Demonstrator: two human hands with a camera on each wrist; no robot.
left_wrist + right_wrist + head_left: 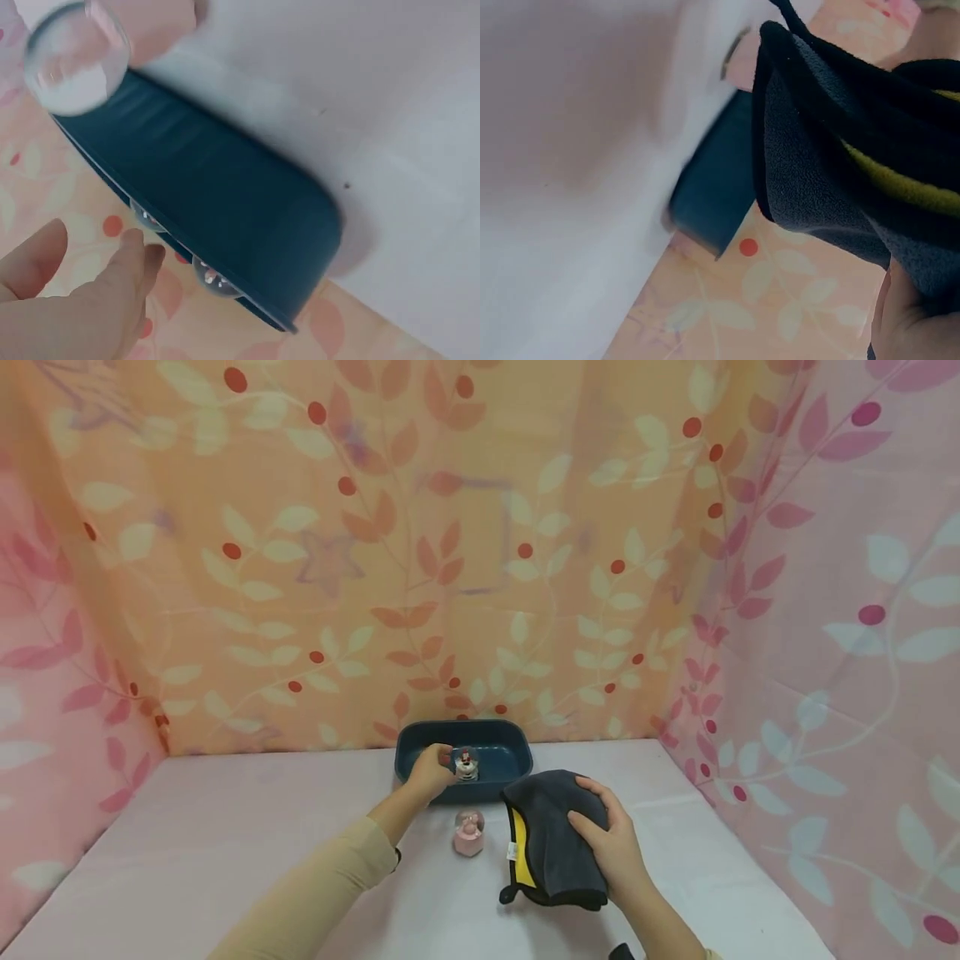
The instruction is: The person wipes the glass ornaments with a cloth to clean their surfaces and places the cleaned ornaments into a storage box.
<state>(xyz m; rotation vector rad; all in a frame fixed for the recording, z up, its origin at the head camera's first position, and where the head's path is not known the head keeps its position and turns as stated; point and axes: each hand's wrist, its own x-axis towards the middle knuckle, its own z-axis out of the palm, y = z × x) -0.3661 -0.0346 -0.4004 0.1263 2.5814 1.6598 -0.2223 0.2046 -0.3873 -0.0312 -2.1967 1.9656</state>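
My left hand [433, 770] reaches over the near left side of a dark blue bin [501, 789]. Its fingers are close to a snow globe [466, 764] with a small red-and-white figure. In the left wrist view, thumb and fingers stand apart with nothing between them, and two clear globes, one a snow globe [216, 277], show above the bin's rim. A pink-based snow globe [468, 837] stands on the table in front of the bin. On the right, my right hand [617, 843] grips a folded dark grey cloth [558, 827] with a yellow inner side and black edging.
The white table [300, 802] meets an orange leaf-patterned curtain [420, 568] behind the bin. Pink patterned cloth [847, 693] hangs along the sides. A small black object [621, 952] shows at the bottom edge, beside the right forearm.
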